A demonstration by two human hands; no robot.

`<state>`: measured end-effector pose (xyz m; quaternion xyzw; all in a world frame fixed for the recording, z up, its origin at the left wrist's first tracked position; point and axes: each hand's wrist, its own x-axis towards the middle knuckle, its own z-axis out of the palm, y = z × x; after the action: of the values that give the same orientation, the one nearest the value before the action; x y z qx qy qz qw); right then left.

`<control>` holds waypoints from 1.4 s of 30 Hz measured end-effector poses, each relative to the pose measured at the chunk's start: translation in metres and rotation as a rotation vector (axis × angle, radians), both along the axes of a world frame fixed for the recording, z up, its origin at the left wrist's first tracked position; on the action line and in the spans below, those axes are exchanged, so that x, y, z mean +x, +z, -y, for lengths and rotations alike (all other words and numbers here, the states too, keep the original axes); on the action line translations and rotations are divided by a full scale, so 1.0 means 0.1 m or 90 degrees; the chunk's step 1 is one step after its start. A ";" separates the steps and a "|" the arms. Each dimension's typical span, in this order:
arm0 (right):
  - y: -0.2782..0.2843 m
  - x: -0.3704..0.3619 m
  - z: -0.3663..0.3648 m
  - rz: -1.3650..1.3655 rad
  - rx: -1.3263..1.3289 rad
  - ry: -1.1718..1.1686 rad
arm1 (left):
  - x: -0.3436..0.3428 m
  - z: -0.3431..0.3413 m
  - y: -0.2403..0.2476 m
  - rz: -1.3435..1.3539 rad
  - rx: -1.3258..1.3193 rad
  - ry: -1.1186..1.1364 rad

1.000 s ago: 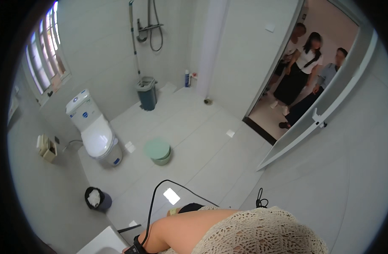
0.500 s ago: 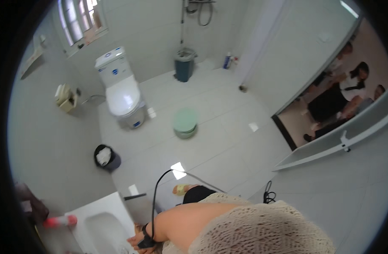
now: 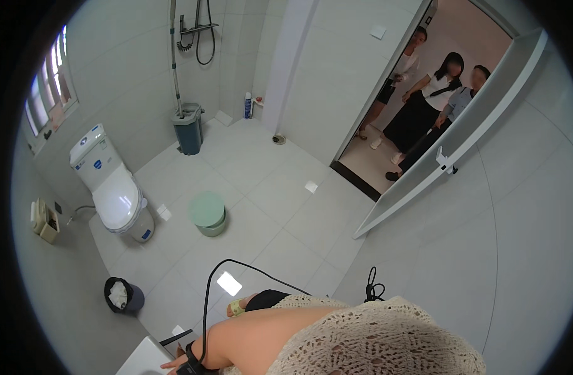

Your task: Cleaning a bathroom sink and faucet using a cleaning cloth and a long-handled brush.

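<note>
My right hand (image 3: pixel 180 360) reaches to the lower left, beside the edge of a white washbasin (image 3: pixel 142 359). Its visible fingers are stretched out and apart, and nothing shows in them; part of the hand is cut off by the lower rim. A black device (image 3: pixel 191 364) is strapped at the wrist. From it a black cable (image 3: pixel 206 294) loops up and back toward my side. A cream knitted sleeve (image 3: pixel 380 340) covers the upper arm. My left hand is outside the picture. A dark bar (image 3: pixel 175 338) juts out beside the basin.
A green round stool (image 3: pixel 207 211) stands mid-floor. Left are a toilet (image 3: pixel 117 200) and a bin (image 3: pixel 135 299) holding white paper. A grey bucket (image 3: pixel 189 134) with a mop stands at the back, near a spray can (image 3: pixel 247 105). Several people stand beyond the open door (image 3: pixel 455 137).
The view has swung to the right, so toilet, stool and doorway sit farther left. Most of the basin and a red-and-white object beside it have left the picture. My right hand stays by the basin.
</note>
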<state>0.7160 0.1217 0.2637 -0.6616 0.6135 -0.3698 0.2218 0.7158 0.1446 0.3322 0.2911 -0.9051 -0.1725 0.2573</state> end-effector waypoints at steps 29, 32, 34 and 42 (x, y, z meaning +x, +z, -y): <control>0.38 -0.68 0.27 -0.185 0.142 -0.053 | 0.34 0.69 0.04 0.037 -0.039 0.040; 0.52 -0.83 0.32 -0.258 0.165 -0.038 | 0.22 0.67 0.37 0.105 -0.014 -0.036; 0.65 -0.83 0.41 -0.299 0.156 0.008 | 0.20 0.77 0.24 0.117 0.059 0.017; 0.59 -0.85 0.79 -0.312 0.085 0.083 | 0.74 0.80 -0.28 0.150 0.243 0.216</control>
<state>0.6310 0.0430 0.3230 -0.7533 0.6282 -0.1421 0.1330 0.7901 0.0646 0.3045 0.4996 -0.8184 -0.2591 0.1162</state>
